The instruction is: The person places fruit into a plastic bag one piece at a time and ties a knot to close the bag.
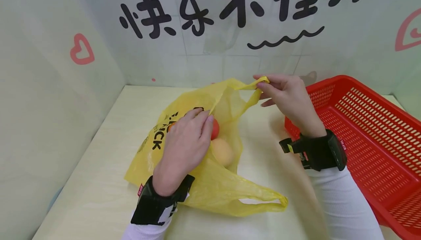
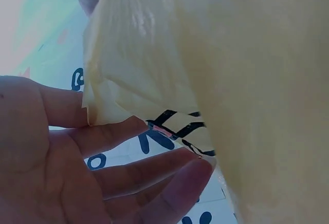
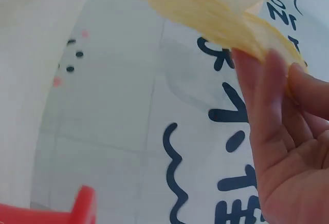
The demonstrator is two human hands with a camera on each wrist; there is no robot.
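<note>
A yellow plastic bag (image 1: 184,101) with black print lies on its side on the table, its mouth toward the right. Up at the far handle, my right hand (image 1: 286,95) pinches the strap between thumb and fingers; the right wrist view shows the same hand (image 3: 288,147) at the bag's yellow edge. My left hand (image 1: 187,141) lies over the bag's upper side and pinches the edge of its mouth, with the fingers (image 2: 118,136) around the film. Inside are a round red item (image 1: 215,129) and a pale peach-coloured round one (image 1: 222,152), both partly covered.
A red perforated plastic basket (image 1: 329,93) stands at the right, beside my right forearm. The bag's near handle (image 1: 279,203) stretches loose across the pale table (image 1: 98,181). Behind rises a wall (image 1: 204,64) with large black lettering.
</note>
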